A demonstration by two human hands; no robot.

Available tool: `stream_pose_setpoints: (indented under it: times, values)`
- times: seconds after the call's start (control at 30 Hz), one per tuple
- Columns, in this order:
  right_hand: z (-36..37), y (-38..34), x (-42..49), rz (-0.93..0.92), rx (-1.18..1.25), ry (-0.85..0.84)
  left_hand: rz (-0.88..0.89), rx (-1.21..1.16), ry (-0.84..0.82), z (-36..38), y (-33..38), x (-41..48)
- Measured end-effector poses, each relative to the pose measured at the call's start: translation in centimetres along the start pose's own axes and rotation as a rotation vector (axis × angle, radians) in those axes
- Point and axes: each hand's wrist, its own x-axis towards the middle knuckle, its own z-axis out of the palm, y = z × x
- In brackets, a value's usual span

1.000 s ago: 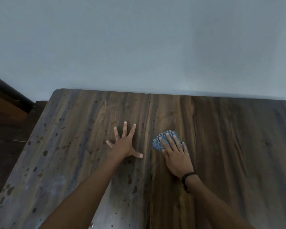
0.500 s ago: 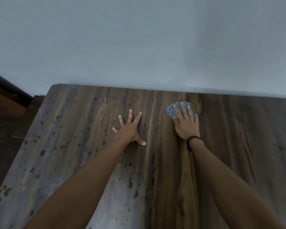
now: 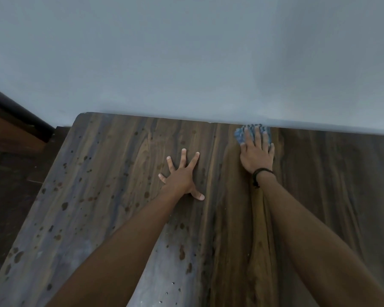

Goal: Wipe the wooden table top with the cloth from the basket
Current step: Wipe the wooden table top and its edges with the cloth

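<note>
Clearly the blue cloth (image 3: 242, 134) lay at far edge of the counter (image 3: 102, 173), touching the wall (image 3: 186, 63), under the right hand (image 3: 256, 156); grip flat, fingers straight, pressing, not pinching. The left hand (image 3: 180, 178) was spread on wood, nothing held. Many spots (image 3: 64, 206) lay left of cloth, so next stroke prob. goes leftwards.
</note>
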Motion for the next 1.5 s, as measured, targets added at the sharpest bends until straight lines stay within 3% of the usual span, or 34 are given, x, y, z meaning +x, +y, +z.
stream_pose_setpoints:
  times: [0.13, 0.3, 0.47, 0.63, 0.8, 1.07, 1.2, 1.27, 1.4, 1.5]
  values:
    - [1.4, 0.8, -3.8, -0.226, -0.103, 0.0, -0.016, 0.007, -0.026, -0.1, 0.4, 0.4]
    - [-1.0, -0.2, 2.2, 0.008, 0.002, -0.025, -0.014, 0.007, -0.025, -0.1, 0.3, 0.3]
    - [1.1, -1.2, -1.0, -0.251, -0.109, -0.056, -0.021, 0.006, -0.032, -0.3, 0.4, 0.3]
    - [-1.5, 0.1, 3.5, 0.016, 0.003, -0.053, -0.017, 0.003, -0.022, -0.2, 0.3, 0.0]
    - [-0.5, 1.8, -0.8, -0.2, -0.098, -0.065, -0.026, 0.003, -0.039, -0.5, 0.5, 0.2]
    - [-6.0, 10.4, 1.8, 0.316, 0.02, 0.074, -0.015, -0.002, -0.029, -0.4, 0.2, -0.2]
    - [-6.6, 9.9, 1.8, 0.469, 0.069, 0.092, -0.025, 0.002, -0.042, -0.4, 0.4, 0.0]
    - [-5.5, 7.3, 1.7, 0.431, 0.045, 0.076, -0.034, 0.007, -0.04, -0.5, 0.5, 0.2]
    - [-0.5, -0.2, 0.5, 0.064, -0.047, -0.022, -0.028, 0.014, -0.047, -0.6, 0.7, 0.3]
    - [1.0, -3.9, 0.1, -0.063, -0.034, -0.077, -0.031, 0.012, -0.031, -0.6, 0.4, 0.1]
